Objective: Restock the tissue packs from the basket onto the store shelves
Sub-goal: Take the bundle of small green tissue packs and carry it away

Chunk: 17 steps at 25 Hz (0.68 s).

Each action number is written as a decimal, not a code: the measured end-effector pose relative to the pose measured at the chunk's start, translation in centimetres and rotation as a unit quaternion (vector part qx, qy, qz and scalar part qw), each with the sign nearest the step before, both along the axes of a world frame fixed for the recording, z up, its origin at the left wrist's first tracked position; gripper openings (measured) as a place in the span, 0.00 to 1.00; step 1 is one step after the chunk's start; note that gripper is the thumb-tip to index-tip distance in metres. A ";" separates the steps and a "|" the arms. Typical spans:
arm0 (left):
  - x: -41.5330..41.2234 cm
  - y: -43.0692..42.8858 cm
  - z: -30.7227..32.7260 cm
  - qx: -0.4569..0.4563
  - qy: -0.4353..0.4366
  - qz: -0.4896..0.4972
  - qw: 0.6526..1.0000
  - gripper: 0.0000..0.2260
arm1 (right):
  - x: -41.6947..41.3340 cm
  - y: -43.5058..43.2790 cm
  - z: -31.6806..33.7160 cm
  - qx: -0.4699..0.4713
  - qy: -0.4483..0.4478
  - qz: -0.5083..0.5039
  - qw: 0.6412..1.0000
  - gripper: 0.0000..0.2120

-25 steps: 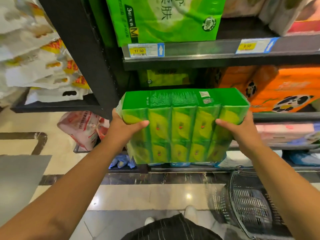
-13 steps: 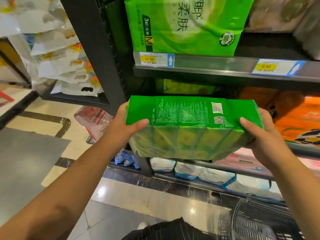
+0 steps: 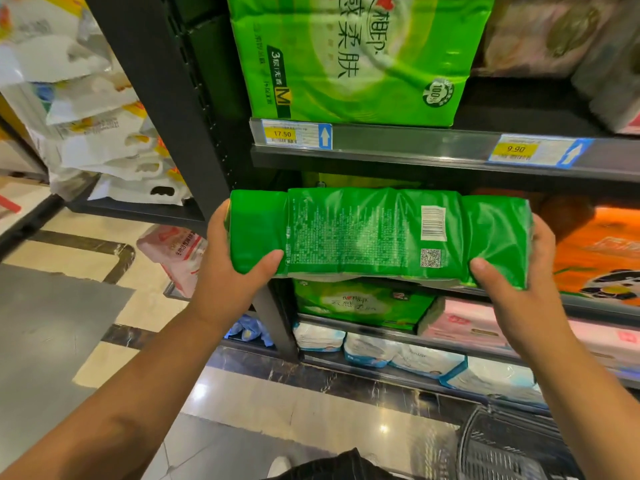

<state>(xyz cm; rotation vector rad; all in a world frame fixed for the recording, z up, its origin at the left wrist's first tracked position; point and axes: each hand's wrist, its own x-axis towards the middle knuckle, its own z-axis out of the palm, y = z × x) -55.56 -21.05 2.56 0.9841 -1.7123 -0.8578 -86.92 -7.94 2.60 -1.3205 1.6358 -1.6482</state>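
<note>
Hands grip the green tissue pack (image 3: pixel 377 233) at both ends, left hand (image 3: pixel 228 268) and right hand (image 3: pixel 512 289) each closed around an end with thumbs on the near face. It hangs level at the mouth of the middle shelf (image 3: pixel 433 164), under the 17.50 price tag (image 3: pixel 296 134). Best to keep it flat and slide it straight into the gap, clear of the orange pack (image 3: pixel 602 251) beside it. The basket (image 3: pixel 502 448) sits on the floor.

The glossy green plastic tissue pack (image 3: pixel 377 233) carries fine white print and a white barcode patch (a small QR square below it). Yellow-and-blue paper price tags (image 3: pixel 297 134) line the dark metal shelf edge (image 3: pixel 415 157); an orange panda-print pack (image 3: pixel 602 258) sits beside.
</note>
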 end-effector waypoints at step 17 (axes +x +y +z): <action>-0.6 -4.4 -1.1 -0.063 -0.057 -0.043 0.995 0.49 | -0.4 -3.1 -3.3 -0.012 0.071 -0.030 0.997 0.39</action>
